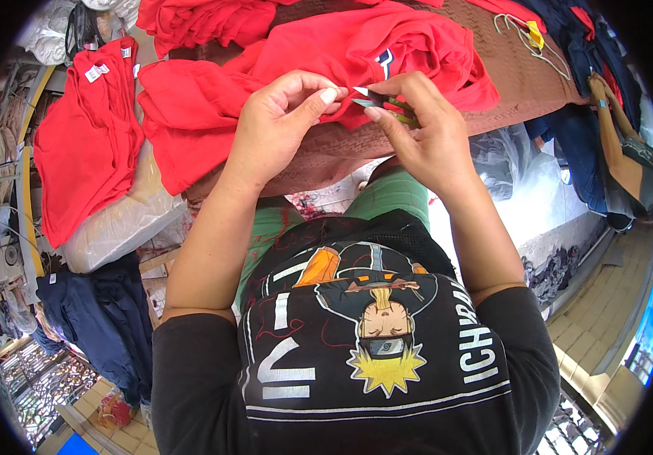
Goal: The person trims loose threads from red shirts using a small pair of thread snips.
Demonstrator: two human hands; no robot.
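Note:
In my right hand [429, 136] is a pair of thread snips [403, 117] with green handles. Their two pointed blades stand apart and point left toward my other hand. My left hand [281, 129] is closed in a pinch, thumb against fingertips, just left of the blade tips; what lies between the fingers is too small to make out. Both hands are over a crumpled red garment [304, 54] with a small white and dark blue mark, spread on a brown patterned cloth [493, 121] in front of me.
More red garments [205, 23] are heaped at the back, and one with white labels [87, 144] lies on a plastic-wrapped bundle [122, 235] at left. Dark blue clothes [103, 318] hang below it. Wire hangers [535, 42] lie back right, near another person's arm [609, 125].

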